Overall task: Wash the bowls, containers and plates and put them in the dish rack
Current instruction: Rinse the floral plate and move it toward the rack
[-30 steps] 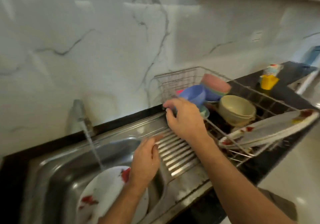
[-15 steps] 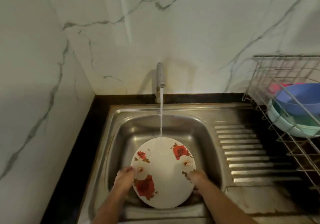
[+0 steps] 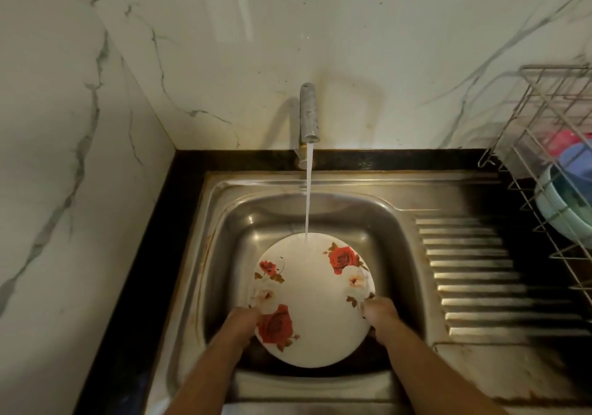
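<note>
A white plate (image 3: 315, 302) with red roses is held tilted inside the steel sink (image 3: 390, 209). Water from the tap (image 3: 309, 113) runs onto its far rim. My left hand (image 3: 240, 321) grips the plate's left edge, and my right hand (image 3: 379, 313) grips its right edge. At the far right stands the wire dish rack (image 3: 525, 145), holding a blue bowl (image 3: 578, 161), a pale green bowl (image 3: 557, 212) and something pink behind them.
A ribbed steel drainboard (image 3: 487, 280) lies between the sink and the rack. Black counter (image 3: 141, 270) runs along the left of the sink. Marble walls close in at the back and left.
A second ago my right hand was at the rack and my left near the drainboard. Both hands then took hold of the rose plate in the sink; it now sits slightly farther right.
</note>
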